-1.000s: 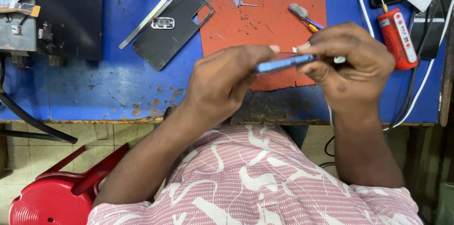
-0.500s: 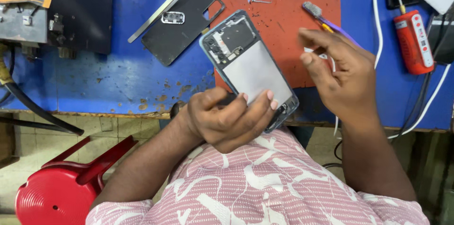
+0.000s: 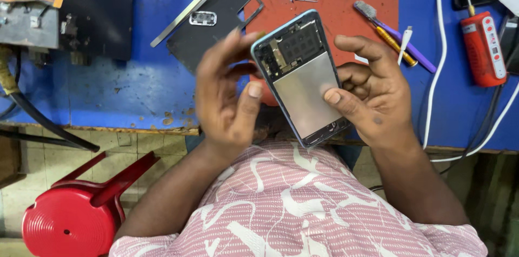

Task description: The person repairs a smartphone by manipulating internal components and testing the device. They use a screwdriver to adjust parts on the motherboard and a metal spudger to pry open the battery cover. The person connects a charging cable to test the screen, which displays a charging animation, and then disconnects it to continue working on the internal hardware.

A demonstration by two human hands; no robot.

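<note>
The person sits at a blue desk [image 3: 108, 100] and holds an opened phone frame [image 3: 303, 73] above its front edge, over a pink patterned shirt [image 3: 303, 203]. The right hand [image 3: 373, 95] has its grip closed on the frame: the thumb presses on the bare grey plate of the inside, and the fingers curl behind the right edge. The left hand [image 3: 227, 95] is beside the frame's left edge with fingers spread and loose, its grip open; the thumb tip lies just at the frame's side, but I cannot tell whether it touches. The frame is tilted, its camera end pointing away from the person, and its dark circuit parts show at the top. Behind it on the desk lies a red mat [image 3: 346, 3], with a small brush [image 3: 389, 30] and a yellow-handled tool [image 3: 397, 46] near its right side. A black back cover [image 3: 216, 35] rests to the left of the mat, and a red tester [image 3: 483, 49] lies well to the right. A red plastic stool [image 3: 75, 214] stands on the floor below.
</note>
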